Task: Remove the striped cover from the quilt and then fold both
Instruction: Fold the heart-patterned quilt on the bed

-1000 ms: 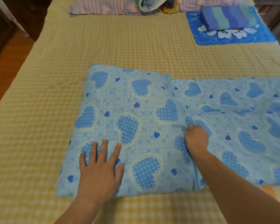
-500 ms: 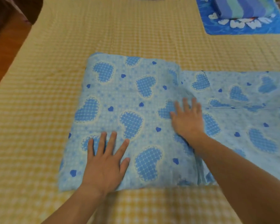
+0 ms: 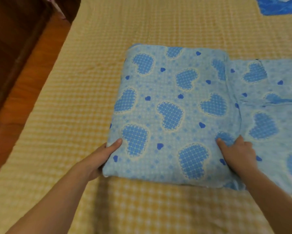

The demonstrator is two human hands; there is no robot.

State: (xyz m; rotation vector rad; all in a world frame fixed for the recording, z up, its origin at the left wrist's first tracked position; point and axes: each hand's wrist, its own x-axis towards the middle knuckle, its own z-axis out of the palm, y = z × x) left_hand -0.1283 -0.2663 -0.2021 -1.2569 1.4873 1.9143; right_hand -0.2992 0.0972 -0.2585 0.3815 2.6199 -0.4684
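Observation:
A light-blue quilt point(image 3: 172, 105) printed with blue hearts lies partly folded on the bed; its thick folded part is in the middle and a flatter single layer runs off to the right. My left hand point(image 3: 101, 157) grips the folded part's near left edge, thumb on top and fingers underneath. My right hand point(image 3: 234, 152) grips its near right edge, thumb on top, the fingers tucked into the fold. The striped cover is out of view.
The bed carries a yellow checked sheet point(image 3: 91, 81). A blue cloth corner point(image 3: 277, 5) shows at the far right. Wooden floor point(image 3: 23, 73) and dark furniture point(image 3: 10, 31) lie past the bed's left edge.
Both hands moved from lying flat on top of the quilt to its near left and right edges and took hold. The camera has moved closer.

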